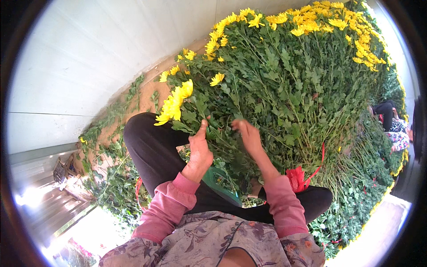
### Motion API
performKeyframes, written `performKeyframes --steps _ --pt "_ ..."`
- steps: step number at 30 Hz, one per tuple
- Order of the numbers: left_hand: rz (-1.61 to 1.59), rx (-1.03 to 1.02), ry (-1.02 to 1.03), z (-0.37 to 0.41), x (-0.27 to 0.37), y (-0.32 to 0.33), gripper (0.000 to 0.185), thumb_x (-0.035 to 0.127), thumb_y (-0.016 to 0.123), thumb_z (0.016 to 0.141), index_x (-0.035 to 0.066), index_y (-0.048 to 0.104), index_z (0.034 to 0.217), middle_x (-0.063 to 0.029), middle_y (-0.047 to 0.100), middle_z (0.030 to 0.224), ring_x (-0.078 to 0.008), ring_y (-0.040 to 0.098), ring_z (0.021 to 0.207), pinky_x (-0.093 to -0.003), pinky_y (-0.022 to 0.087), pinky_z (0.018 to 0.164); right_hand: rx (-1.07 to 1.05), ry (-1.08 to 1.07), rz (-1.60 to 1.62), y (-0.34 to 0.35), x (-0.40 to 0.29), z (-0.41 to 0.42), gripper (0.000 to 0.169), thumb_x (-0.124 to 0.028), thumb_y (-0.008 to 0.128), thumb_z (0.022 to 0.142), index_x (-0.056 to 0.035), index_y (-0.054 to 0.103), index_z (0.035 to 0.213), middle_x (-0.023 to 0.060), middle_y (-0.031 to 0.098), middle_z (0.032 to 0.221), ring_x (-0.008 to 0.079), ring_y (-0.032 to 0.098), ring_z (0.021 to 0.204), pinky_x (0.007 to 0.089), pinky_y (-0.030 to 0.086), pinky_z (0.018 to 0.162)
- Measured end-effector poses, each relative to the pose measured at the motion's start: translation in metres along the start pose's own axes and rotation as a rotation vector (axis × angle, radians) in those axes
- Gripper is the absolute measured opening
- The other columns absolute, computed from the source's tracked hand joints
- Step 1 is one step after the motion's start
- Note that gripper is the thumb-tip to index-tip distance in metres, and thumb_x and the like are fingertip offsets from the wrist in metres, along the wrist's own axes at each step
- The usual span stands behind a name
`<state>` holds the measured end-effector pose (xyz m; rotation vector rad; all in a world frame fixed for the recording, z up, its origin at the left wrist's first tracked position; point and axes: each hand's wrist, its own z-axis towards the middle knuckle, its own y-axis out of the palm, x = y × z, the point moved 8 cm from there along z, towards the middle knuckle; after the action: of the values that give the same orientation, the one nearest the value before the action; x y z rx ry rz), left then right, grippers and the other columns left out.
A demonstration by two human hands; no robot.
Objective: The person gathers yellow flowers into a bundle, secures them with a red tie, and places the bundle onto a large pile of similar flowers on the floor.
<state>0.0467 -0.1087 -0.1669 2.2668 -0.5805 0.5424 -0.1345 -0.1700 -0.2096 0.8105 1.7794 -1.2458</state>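
Observation:
My left hand (200,147) is closed around a small bunch of yellow chrysanthemums (175,102). Their blooms lean out over my bent left knee, and the leafy stems run toward the middle. Blurred, my right hand (248,134) hovers just right of those stems, its fingers curled; whether it grips a stem is unclear. Before me spreads a big heap of cut chrysanthemum stems (287,80), with yellow flower heads (310,23) along its far edge. A red plastic strip bundle (295,179) rests by my right knee.
A pale panel wall (83,56) rises at the left and far side. Loose leaves and stems (110,180) litter the ground left of my knee. Green mesh (217,185) lies between my legs. Another person (395,126) sits at the far right beside more stems.

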Motion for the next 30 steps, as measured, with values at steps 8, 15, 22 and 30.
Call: performKeyframes --steps 8,15,22,30 --pt "0.001 0.156 0.036 0.009 0.008 -0.005 0.033 0.018 0.071 0.088 0.005 0.062 0.117 -0.003 0.061 0.121 -0.0163 0.056 0.104 -0.0357 0.049 0.088 -0.042 0.26 -0.485 0.019 0.092 0.045 0.055 -0.038 0.065 0.09 0.0011 0.052 0.127 0.0198 0.062 0.122 0.0345 0.06 0.109 0.0463 0.05 0.088" --pt "-0.025 0.055 0.029 0.043 -0.011 -0.015 0.05 0.017 0.076 0.084 0.004 0.05 0.125 -0.0062 0.058 0.121 -0.0192 0.054 0.107 -0.036 0.046 0.091 0.007 -0.019 -0.075 -0.037 -0.054 0.017 0.032 -0.013 0.06 0.094 -0.0036 0.059 0.124 0.0063 0.068 0.094 0.0137 0.059 0.075 0.0286 0.049 0.071" --pt "0.026 -0.015 0.129 0.022 -0.008 0.006 0.042 0.018 0.072 0.088 0.005 0.052 0.123 -0.0061 0.06 0.117 -0.0197 0.057 0.103 -0.0379 0.051 0.086 0.152 -0.158 -0.094 -0.017 -0.058 -0.048 0.035 -0.006 0.06 0.092 -0.0002 0.058 0.126 0.0063 0.066 0.083 0.0104 0.056 0.069 0.0247 0.047 0.068" --pt "-0.048 -0.155 0.05 0.007 0.008 0.028 0.03 0.022 0.055 0.099 0.001 0.061 0.119 -0.0071 0.066 0.111 -0.0195 0.065 0.095 -0.0392 0.055 0.083 0.163 -0.108 -0.105 -0.032 -0.05 -0.064 0.035 -0.009 0.066 0.09 -0.0027 0.062 0.124 0.0169 0.069 0.109 0.0236 0.069 0.091 0.0312 0.052 0.081"
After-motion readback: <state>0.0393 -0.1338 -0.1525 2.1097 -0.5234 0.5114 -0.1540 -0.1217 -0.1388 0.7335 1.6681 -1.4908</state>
